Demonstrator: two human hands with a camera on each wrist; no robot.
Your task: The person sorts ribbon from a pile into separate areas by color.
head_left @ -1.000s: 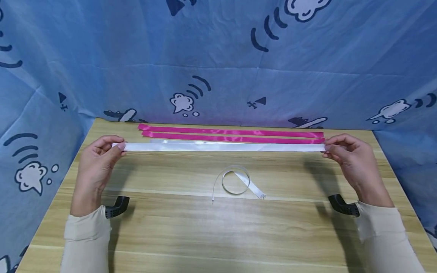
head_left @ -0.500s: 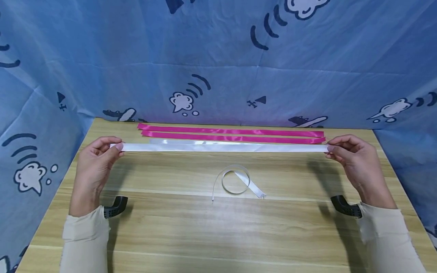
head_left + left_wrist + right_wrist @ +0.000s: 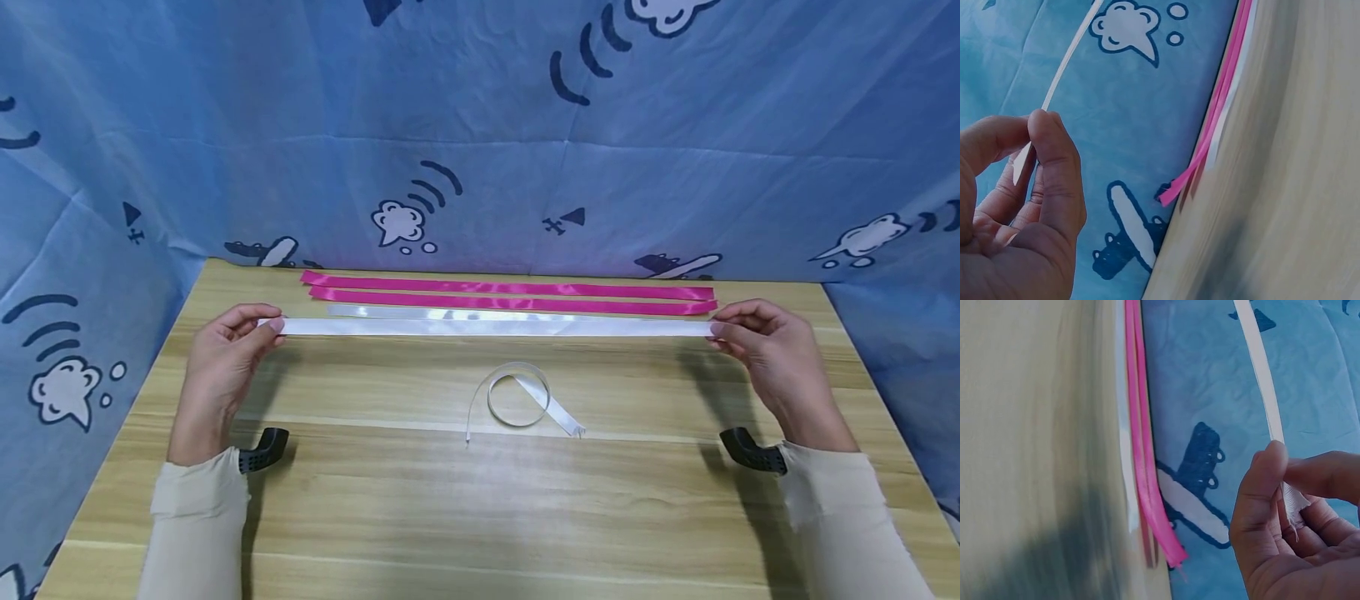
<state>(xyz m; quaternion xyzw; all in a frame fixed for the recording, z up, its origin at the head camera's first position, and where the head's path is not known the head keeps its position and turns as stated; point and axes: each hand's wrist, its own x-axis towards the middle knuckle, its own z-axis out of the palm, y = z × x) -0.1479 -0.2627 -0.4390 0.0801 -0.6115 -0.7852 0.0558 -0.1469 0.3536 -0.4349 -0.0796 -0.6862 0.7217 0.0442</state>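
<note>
Between both hands a white ribbon (image 3: 480,327) is stretched straight, held above the table. My left hand (image 3: 228,367) pinches its left end between thumb and fingertips; a short tip pokes out past the grip in the left wrist view. The right end is pinched by my right hand (image 3: 780,367), and its frayed tail (image 3: 1294,506) hangs below the thumb in the right wrist view. Just behind, a second white ribbon (image 3: 360,311) lies on the table, partly hidden by the held one. Two pink ribbons, a front one (image 3: 480,301) and a back one (image 3: 480,287), lie flat beyond it.
A loosely coiled white ribbon (image 3: 551,408) sits mid-table, nearer than the held strip. The wooden table (image 3: 480,517) ends at a blue patterned curtain (image 3: 480,192) at the back and sides. Black wrist mounts (image 3: 264,450) stick out from both sleeves.
The left hand goes slightly left, then back to the right. The right hand goes slightly right, then back left. The white ribbon stays taut and sits a little lower in the head view.
</note>
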